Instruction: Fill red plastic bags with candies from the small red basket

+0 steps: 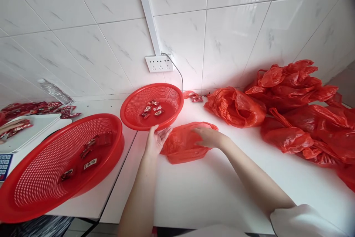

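A thin red plastic bag [184, 142] lies on the white table in front of me, its mouth spread wide. My left hand [157, 141] is at the bag's left edge, palm turned up and fingers apart, just below the rim of the small red basket [133, 118]. Several small wrapped packets [158, 112] lie in that basket. My right hand [208, 136] reaches over the right side of the bag's opening, fingers stretched out and partly hidden by the bag. Neither hand shows anything in its grip.
A large red basket [36, 178] with a few packets stands at left. Beyond it, another person's hand [12, 126] is over a white tray [41, 128]. Crumpled red bags [288, 85] are heaped at right. A power strip [159, 63] is on the tiled wall.
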Demonstrator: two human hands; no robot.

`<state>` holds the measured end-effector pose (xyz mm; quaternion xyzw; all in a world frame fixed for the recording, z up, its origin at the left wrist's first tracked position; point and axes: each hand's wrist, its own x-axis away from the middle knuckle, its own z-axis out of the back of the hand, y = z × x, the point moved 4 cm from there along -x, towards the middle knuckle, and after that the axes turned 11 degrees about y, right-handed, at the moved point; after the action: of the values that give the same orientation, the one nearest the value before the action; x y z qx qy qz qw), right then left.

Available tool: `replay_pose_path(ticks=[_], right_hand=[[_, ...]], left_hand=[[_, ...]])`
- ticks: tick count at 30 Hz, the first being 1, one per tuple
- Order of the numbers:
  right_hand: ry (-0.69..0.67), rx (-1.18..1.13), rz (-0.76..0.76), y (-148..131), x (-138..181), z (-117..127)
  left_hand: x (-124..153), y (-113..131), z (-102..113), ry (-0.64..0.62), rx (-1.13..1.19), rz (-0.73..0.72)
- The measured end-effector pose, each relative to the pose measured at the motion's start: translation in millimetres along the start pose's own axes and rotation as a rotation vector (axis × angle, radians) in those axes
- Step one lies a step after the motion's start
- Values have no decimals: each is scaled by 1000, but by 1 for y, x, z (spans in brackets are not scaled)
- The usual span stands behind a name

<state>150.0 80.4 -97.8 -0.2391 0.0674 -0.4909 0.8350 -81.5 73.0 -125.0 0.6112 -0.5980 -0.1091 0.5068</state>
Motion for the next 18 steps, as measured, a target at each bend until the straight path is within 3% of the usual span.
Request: replay_pose_path(ticks=[5, 10, 14, 18], right_hand=[[122, -32, 58, -11, 10, 17], [138, -25, 88, -15, 14, 19], [201, -38, 172, -19, 15, 24], [356, -113, 295, -23, 17, 34]], left_hand=[[-4, 3, 5, 38, 93, -15], [-9, 4, 11, 12, 54, -61], [-12, -7, 10, 59, 45, -158], [-7, -20, -1, 28, 47, -206]])
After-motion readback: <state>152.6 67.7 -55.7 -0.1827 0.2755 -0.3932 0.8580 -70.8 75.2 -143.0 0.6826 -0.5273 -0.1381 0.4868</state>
